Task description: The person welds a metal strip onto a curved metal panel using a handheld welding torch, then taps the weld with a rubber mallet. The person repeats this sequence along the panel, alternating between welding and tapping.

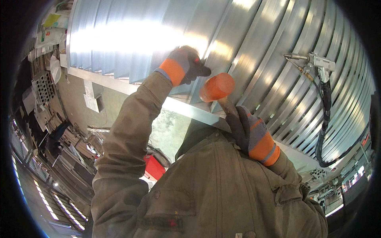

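My right hand [256, 137], in a grey and orange work glove with dark fingers, is wrapped round the short handle of a mallet [216, 87]. The mallet's orange head points up and left, just above a ribbed metal panel [254, 51]. To the left of the mallet is my left hand [186, 66], in a matching glove, over the panel's near part. Its fingers are curled and the thumb side points toward the mallet head; what lies inside them, if anything, is hidden. The panel's shiny parallel slats run away from me, joined to a flat strip along the near edge.
A silver handheld torch [321, 62] rests on the slats at the right, its black hose [325, 107] trailing down and around. Below the panel's edge lie a red object [154, 167] and pale floor. Cluttered shop equipment stands along the left, including a perforated metal piece [43, 87].
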{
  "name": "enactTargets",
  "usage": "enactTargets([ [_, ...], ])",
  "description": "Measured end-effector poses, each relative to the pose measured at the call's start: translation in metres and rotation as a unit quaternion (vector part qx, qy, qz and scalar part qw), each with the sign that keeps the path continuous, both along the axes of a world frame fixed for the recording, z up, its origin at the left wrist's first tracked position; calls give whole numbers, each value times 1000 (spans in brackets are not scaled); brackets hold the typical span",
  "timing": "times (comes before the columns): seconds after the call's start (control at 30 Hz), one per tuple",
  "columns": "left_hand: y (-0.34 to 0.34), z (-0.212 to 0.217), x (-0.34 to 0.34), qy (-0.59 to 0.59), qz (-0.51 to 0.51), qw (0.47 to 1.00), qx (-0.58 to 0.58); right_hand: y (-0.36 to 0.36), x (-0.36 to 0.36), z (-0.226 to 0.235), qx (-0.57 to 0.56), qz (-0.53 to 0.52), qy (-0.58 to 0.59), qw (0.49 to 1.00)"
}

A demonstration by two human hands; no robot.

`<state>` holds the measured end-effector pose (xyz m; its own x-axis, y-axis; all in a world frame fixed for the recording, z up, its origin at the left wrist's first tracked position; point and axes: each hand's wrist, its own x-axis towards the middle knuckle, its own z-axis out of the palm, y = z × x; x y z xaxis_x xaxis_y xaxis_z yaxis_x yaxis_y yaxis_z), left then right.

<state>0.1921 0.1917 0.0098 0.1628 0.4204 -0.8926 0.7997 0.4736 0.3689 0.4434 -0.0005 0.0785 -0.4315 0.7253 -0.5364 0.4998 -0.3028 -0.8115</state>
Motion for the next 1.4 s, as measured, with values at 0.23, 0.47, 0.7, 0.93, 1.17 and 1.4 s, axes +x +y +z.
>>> enactTargets([
  [0.23,-2,5,1,13,13,1000,-13,-3,-7,-7,-47,83,-38,995],
  [0.47,6,3,5,48,-40,997,-33,-1,-15,0,-26,19,-28,999],
  [0.7,-2,2,1,16,13,1000,12,-3,-12,-4,43,-15,23,999],
  [0.93,-2,0,-1,8,37,999,1,-8,-11,-2,-98,104,-58,988],
  [1.17,-21,20,8,-30,53,964,259,-1,61,42,1,-40,-38,998],
  [1.4,-32,20,74,58,-206,970,115,-10,78,50,-19,-20,-60,998],
])
